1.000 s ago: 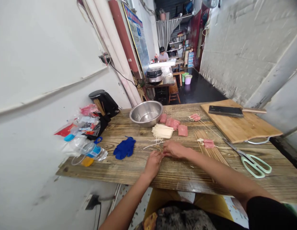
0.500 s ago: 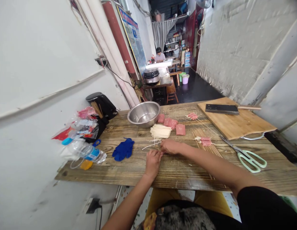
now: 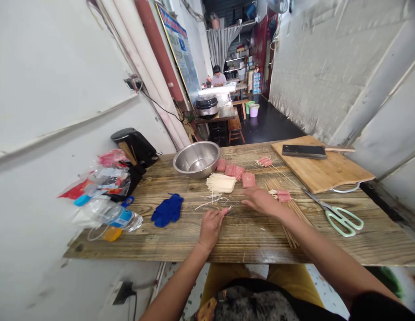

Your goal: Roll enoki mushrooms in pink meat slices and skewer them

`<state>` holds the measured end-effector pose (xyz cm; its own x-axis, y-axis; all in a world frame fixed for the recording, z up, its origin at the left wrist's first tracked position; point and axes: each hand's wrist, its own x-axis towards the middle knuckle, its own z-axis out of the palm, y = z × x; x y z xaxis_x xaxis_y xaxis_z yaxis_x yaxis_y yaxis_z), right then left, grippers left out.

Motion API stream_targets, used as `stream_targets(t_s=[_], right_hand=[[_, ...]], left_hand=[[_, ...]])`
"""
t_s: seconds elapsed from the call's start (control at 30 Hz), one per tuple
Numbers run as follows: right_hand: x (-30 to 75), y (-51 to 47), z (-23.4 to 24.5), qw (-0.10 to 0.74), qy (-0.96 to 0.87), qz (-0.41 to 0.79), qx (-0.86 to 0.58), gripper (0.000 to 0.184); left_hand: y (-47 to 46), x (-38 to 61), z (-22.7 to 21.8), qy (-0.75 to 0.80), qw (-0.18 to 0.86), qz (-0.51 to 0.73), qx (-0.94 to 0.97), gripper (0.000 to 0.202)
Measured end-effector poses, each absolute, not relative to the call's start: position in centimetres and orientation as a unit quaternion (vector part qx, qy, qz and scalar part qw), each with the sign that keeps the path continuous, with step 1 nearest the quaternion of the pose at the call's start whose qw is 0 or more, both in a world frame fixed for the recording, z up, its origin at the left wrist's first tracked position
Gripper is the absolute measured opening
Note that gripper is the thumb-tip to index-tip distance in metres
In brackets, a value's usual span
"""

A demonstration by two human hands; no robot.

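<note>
My left hand (image 3: 209, 228) is closed near the table's middle, pinching a small pink meat roll (image 3: 225, 211) with pale mushroom ends sticking out. Most of the roll is hidden by the fingers. To its right, my right hand (image 3: 262, 202) hovers over the wood with fingers stretched out and nothing in them, near the bamboo skewers (image 3: 290, 227). Behind the hands lie a bunch of enoki mushrooms (image 3: 221, 183), loose mushroom strands (image 3: 210, 201) and a flat meat slice (image 3: 248, 180). Skewered rolls (image 3: 283, 196) rest on the skewers, and another skewered pair (image 3: 264, 161) lies farther back.
A steel bowl (image 3: 197, 159) stands at the back. On the right are a cutting board (image 3: 341, 171) with a cleaver (image 3: 304, 151) and green-handled scissors (image 3: 344, 221). Leftward lie a blue glove (image 3: 168, 210) and a water bottle (image 3: 115, 216). A person (image 3: 218, 78) sits far back.
My right hand has left the left hand and moved right toward the skewers, its fingers opening. The left hand keeps the meat roll, which now shows. The view has shifted slightly.
</note>
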<state>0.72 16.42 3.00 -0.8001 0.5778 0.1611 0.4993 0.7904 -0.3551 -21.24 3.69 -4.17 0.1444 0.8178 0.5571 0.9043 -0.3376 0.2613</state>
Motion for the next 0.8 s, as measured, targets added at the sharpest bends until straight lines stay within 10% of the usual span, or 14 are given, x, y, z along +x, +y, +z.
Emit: stream_targets(t_s=[0.2, 0.8], right_hand=[[10.8, 12.0, 1.2, 0.050, -0.818, 0.014, -0.574, 0.020], [11.5, 11.3, -0.1, 0.121, -0.714, 0.051, -0.688, 0.023]], left_hand=[[3.6, -21.2, -4.0, -0.562, 0.044, -0.341, -0.752, 0.031], [3.8, -21.5, -4.6, -0.547, 0.037, -0.368, -0.751, 0.030]])
